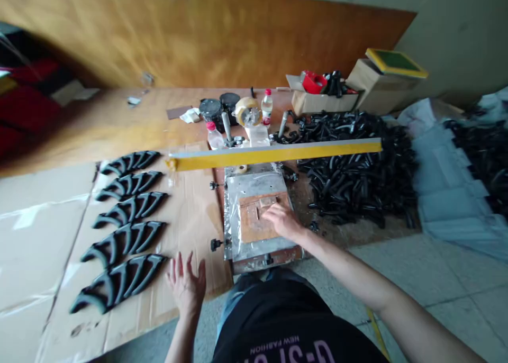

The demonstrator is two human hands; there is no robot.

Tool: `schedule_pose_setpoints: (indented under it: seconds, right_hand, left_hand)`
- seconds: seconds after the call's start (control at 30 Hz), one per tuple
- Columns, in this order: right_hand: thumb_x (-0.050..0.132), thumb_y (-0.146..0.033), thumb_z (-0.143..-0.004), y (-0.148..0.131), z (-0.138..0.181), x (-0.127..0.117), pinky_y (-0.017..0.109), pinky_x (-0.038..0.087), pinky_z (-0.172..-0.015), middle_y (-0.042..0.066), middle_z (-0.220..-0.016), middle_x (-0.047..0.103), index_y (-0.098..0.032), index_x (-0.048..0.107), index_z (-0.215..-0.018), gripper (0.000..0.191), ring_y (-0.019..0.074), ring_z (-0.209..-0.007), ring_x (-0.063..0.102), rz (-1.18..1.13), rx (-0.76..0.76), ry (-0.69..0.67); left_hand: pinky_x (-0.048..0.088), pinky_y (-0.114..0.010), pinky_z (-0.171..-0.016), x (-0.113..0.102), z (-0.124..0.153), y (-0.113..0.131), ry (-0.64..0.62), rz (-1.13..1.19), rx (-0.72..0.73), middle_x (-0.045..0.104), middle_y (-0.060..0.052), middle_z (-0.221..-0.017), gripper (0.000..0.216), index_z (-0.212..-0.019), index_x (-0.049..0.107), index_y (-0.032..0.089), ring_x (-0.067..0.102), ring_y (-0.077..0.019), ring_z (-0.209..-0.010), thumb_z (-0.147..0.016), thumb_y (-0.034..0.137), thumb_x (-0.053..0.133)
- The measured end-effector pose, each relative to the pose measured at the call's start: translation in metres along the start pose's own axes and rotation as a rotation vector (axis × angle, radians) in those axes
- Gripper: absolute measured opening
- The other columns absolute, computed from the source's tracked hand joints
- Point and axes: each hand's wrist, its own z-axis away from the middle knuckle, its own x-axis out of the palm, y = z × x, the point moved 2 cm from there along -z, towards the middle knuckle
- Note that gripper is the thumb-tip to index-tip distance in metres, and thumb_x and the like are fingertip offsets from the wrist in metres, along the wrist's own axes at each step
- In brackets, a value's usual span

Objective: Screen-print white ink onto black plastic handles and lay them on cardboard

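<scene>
My left hand (186,283) is open, fingers spread, low over the cardboard sheet (190,220). Just beyond its fingertips is the nearest row of black curved, handle-like pieces (123,281); several such rows line the cardboard. My right hand (281,220) reaches over a brown rectangular plate (254,230) lying on the metal bed of a small bench fixture (234,193). Its fingers are bent together at a small raised block on the plate. Whether they pinch a small piece there cannot be made out.
A yellow-and-grey bar (278,154) spans above the fixture. To its right lies a heap of black pieces (353,178) beside a grey plastic crate (456,193). Bottles (266,109), dark cans (210,109), a tape roll (248,112) and an open carton (325,102) stand behind.
</scene>
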Motion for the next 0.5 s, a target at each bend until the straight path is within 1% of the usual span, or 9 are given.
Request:
schedule_pose_setpoints:
  seconds: [0.07,0.13,0.17,0.23,0.3,0.37,0.43,0.5]
  right_hand:
    - [0.047,-0.005,-0.088,0.065,0.033,-0.032,0.031,0.043,-0.087,0.006,-0.102,0.071,-0.020,0.072,-0.101,0.032,0.0202,-0.100,0.056,0.130,0.198,-0.012]
    - [0.046,-0.005,-0.088,0.125,0.060,-0.055,0.034,0.042,-0.093,0.008,-0.117,0.069,-0.021,0.071,-0.109,0.036,0.0221,-0.111,0.054,0.270,0.376,-0.068]
    - [0.045,-0.007,-0.089,0.150,0.071,-0.063,0.036,0.041,-0.096,0.008,-0.126,0.065,-0.021,0.070,-0.112,0.037,0.0238,-0.118,0.051,0.334,0.449,-0.110]
    - [0.045,-0.011,-0.090,0.188,0.085,-0.072,0.040,0.038,-0.101,0.008,-0.135,0.060,-0.022,0.070,-0.113,0.035,0.0257,-0.127,0.047,0.419,0.505,-0.219]
    - [0.044,-0.012,-0.091,0.208,0.091,-0.075,0.041,0.035,-0.104,0.009,-0.134,0.061,-0.020,0.070,-0.110,0.033,0.0252,-0.129,0.046,0.448,0.467,-0.296]
    - [0.044,-0.010,-0.090,0.213,0.093,-0.077,0.041,0.033,-0.105,0.012,-0.122,0.068,-0.017,0.069,-0.108,0.032,0.0251,-0.127,0.049,0.454,0.403,-0.308]
    - [0.047,-0.013,-0.090,0.206,0.093,-0.079,0.041,0.037,-0.100,0.014,-0.105,0.072,-0.015,0.067,-0.110,0.028,0.0263,-0.116,0.056,0.447,0.398,-0.237]
    - [0.051,-0.023,-0.092,0.188,0.089,-0.076,0.036,0.043,-0.087,0.011,-0.098,0.073,-0.016,0.064,-0.116,0.028,0.0249,-0.100,0.063,0.379,0.406,-0.116]
  left_hand:
    - [0.028,-0.057,-0.113,0.007,-0.007,0.021,-0.005,0.036,0.046,0.045,-0.022,-0.147,0.043,-0.125,0.059,0.014,0.036,-0.0345,-0.141,-0.092,0.040,0.049]
    - [0.030,-0.056,-0.112,0.011,-0.015,0.037,0.001,0.062,0.092,0.047,-0.021,-0.146,0.037,-0.123,0.060,0.014,0.038,-0.0332,-0.140,-0.093,0.033,0.045]
    - [0.030,-0.056,-0.112,0.011,-0.018,0.043,0.010,0.068,0.110,0.047,-0.020,-0.146,0.036,-0.122,0.060,0.015,0.038,-0.0325,-0.140,-0.094,0.029,0.043]
    - [0.031,-0.054,-0.112,0.009,-0.022,0.054,0.042,0.077,0.131,0.047,-0.020,-0.146,0.035,-0.121,0.061,0.015,0.038,-0.0317,-0.140,-0.093,0.025,0.043]
    - [0.032,-0.053,-0.112,0.003,-0.023,0.061,0.080,0.086,0.134,0.046,-0.020,-0.146,0.035,-0.121,0.061,0.015,0.039,-0.0315,-0.140,-0.092,0.028,0.048]
    - [0.034,-0.051,-0.112,-0.006,-0.020,0.066,0.105,0.099,0.121,0.047,-0.020,-0.145,0.035,-0.120,0.061,0.015,0.041,-0.0311,-0.138,-0.091,0.032,0.052]
    - [0.035,-0.050,-0.111,-0.014,-0.016,0.071,0.110,0.122,0.082,0.050,-0.019,-0.143,0.034,-0.118,0.062,0.015,0.044,-0.0308,-0.136,-0.091,0.033,0.052]
    - [0.037,-0.050,-0.109,-0.021,-0.017,0.080,0.110,0.174,0.018,0.054,-0.018,-0.139,0.033,-0.116,0.063,0.016,0.049,-0.0306,-0.131,-0.091,0.034,0.052]
